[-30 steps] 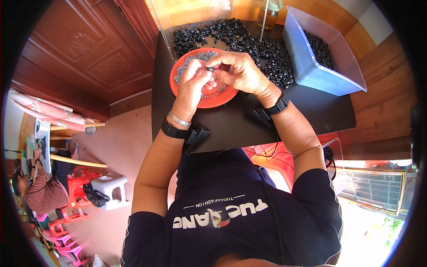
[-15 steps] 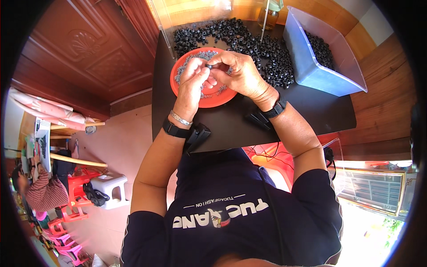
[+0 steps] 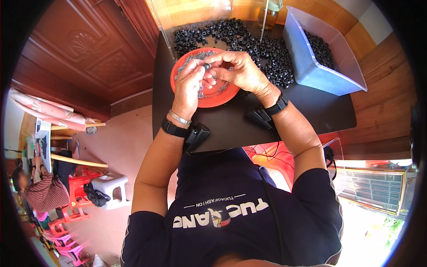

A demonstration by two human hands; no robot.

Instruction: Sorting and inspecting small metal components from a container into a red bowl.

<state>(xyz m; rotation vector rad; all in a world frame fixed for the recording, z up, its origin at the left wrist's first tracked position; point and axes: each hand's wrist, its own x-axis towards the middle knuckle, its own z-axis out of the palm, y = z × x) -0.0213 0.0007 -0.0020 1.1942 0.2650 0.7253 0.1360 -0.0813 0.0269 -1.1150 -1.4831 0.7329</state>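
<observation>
Over an orange-red round basin (image 3: 222, 99), both my hands meet around a small round black plastic part (image 3: 207, 66). My left hand (image 3: 188, 86) pinches this part between thumb and fingertips, palm turned up. My right hand (image 3: 247, 75) comes from the right with thumb and index finger apart, the fingertips close beside the part. Whether they touch it is hard to make out. Many small grey pieces (image 3: 182, 69) lie in the basin, mostly near its wall.
Loose black parts (image 3: 271, 62) are heaped behind and right of the basin on the dark table (image 3: 307, 111). A translucent blue bin (image 3: 320, 78) holds more. Black devices (image 3: 195, 135) sit by my wrists. At far left a person in a striped top (image 3: 46, 191) works near stools (image 3: 109, 189).
My right thumb and index finger have spread apart and drawn back slightly from the black part. More of the part shows now, in my left fingers.
</observation>
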